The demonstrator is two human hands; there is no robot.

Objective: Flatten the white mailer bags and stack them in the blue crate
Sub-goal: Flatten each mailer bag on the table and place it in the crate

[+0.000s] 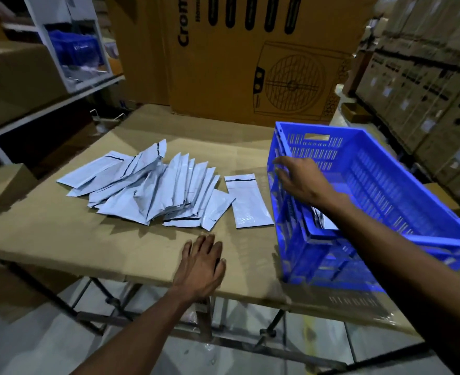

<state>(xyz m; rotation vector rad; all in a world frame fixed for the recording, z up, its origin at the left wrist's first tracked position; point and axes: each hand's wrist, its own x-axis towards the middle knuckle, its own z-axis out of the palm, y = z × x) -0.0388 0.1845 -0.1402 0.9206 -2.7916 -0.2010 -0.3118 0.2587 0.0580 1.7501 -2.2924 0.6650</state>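
My left hand lies flat, fingers straight, on the cardboard-topped bench at lower centre of the frame, just below a loose pile of white mailer bags and apart from it. The pile fans across the middle left of the bench, many bags overlapping and some creased. One separate mailer bag lies flat just right of the pile, beside the blue crate. My right hand reaches in from the lower right, fingers spread and relaxed, holding nothing, over the crate's left wall; I cannot tell whether it touches the rim. The crate stands on the right side of the bench, slightly blurred, and a sliver of white bag shows inside it beneath my forearm. A large brown carton printed with a fan drawing stands behind the bench at upper centre. Stacked boxes fill the upper right of the frame.
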